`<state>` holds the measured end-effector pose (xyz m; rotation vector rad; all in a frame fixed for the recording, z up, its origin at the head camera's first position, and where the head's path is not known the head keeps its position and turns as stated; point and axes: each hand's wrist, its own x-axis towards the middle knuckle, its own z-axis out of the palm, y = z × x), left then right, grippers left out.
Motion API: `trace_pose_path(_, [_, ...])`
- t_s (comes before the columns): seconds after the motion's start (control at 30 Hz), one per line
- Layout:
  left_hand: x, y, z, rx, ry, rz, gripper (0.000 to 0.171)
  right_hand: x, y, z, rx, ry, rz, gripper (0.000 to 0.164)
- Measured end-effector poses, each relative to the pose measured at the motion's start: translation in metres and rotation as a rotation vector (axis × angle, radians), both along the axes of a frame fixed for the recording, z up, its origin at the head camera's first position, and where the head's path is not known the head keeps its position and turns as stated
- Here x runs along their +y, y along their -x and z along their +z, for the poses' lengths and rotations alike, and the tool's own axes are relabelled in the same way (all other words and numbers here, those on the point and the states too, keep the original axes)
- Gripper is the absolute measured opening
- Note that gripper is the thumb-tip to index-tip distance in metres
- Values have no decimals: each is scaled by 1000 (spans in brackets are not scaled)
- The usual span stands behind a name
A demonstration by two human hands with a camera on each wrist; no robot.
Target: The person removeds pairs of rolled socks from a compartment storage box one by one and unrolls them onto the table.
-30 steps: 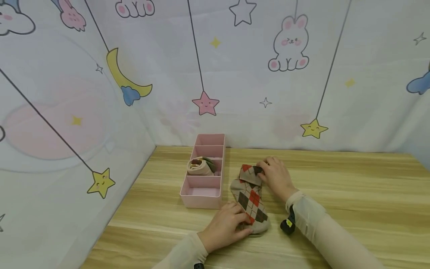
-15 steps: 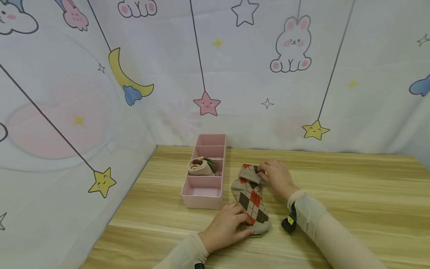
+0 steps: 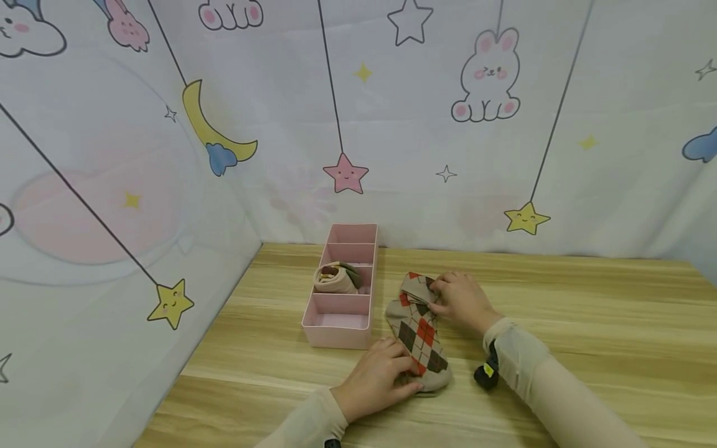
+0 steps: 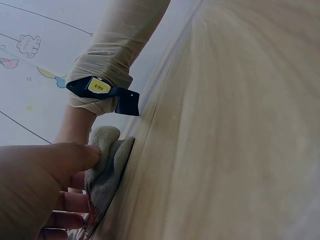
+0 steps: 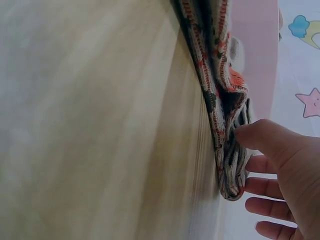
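At 10 o'clock from the argyle socks (image 3: 424,330), just beside them with a strip of table (image 3: 252,330) between, you have a pink divided box (image 3: 338,337). A rolled cream-and-green bundle (image 3: 335,281) sits in its second compartment from your side.

Next to the right comes your left hand (image 3: 372,381), below the box's near end and at 8 o'clock from the middle of the socks. It grips their lower part: your bent fingers lie on the patterned fabric, and your thumb meets the grey toe end (image 3: 434,381), which points to 5 o'clock. The left wrist view shows the cloth bunched between thumb and fingers.

Between your hands, the socks lie on the table, layered one over the other, with their folded cuff (image 3: 417,286) at 12 o'clock.

Farthest right, at 2 o'clock from the middle of the socks, your right hand (image 3: 462,300) pinches that cuff at its right edge. Seen from the right wrist, your thumb presses on the stacked layers, while your other fingers spread on the far side. A black wrist device (image 3: 486,374) hangs at 5 o'clock from this hand.
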<state>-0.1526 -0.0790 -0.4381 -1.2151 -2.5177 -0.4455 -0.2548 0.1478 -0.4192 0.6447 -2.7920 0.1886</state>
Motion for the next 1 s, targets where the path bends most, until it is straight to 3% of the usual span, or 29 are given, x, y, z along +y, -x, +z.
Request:
trace_pose_path(0.4, [0, 0, -1, -5, -10, -2, 17, 1, 1, -2, 40, -50, 56, 30])
trace_pose_path(0.63, [-1, 1, -3, 1, -12, -8, 16, -3, 0, 3, 70, -83, 45, 23])
trace_pose_path(1.0, [-1, 1, -3, 15, -7, -7, 15, -3, 10, 0, 131, -22, 24, 15])
